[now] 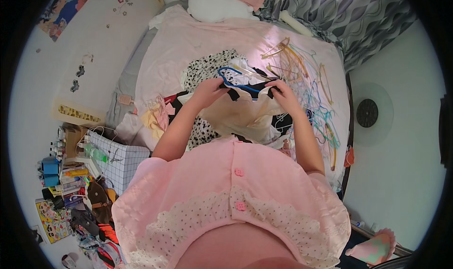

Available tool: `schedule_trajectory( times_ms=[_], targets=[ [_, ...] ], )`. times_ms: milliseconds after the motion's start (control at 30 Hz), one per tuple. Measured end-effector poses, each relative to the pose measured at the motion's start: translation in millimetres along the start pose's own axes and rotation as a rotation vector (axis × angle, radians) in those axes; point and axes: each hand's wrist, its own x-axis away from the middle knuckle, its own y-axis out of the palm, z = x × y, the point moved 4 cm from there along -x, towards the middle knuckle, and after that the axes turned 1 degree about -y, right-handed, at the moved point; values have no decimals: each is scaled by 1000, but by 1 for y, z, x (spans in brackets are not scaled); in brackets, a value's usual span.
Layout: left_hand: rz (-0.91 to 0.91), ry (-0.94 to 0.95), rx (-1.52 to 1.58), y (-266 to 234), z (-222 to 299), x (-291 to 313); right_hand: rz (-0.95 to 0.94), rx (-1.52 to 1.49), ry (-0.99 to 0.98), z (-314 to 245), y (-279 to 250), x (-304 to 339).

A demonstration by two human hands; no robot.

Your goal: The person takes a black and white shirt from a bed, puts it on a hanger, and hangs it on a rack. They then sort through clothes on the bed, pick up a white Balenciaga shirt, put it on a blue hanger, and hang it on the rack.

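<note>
Both my hands hold up a cream garment (240,112) with black trim in front of me, over the bed. My left hand (208,92) is closed on its upper left corner, beside the hook of a blue clothes hanger (244,87). At the upper right corner my right hand (284,97) pinches the black edge. The hanger's bar runs along the garment's top between the hands; how far it sits inside the cloth is hidden. Just beyond lies a white garment with black spots (207,67), spread on the bed.
Loose hangers (311,94) in several colours lie tangled at the right of the pink bed sheet (163,47). Pink and yellow clothes (155,115) and a hairbrush (125,99) are at the left. A checked-cloth table (134,158) and piled belongings stand lower left.
</note>
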Motion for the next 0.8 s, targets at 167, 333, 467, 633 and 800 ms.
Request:
schedule_trajectory(
  times_ms=[167, 333, 467, 633, 800],
  targets=[
    [-127, -107, 182, 14, -17, -9, -212, -186, 132, -17, -5, 8],
    [-256, -335, 582, 20, -38, -11, -265, 8, -105, -16, -8, 16],
    [-289, -456, 638, 21, -53, -12, -346, -138, 392, -6, -11, 27],
    [-291, -467, 719, 12, -33, -9, 52, -45, -97, -3, -18, 17],
    [-272, -383, 762, 8, -15, -7, 6, -133, 156, 11, -11, 12]
  ],
)
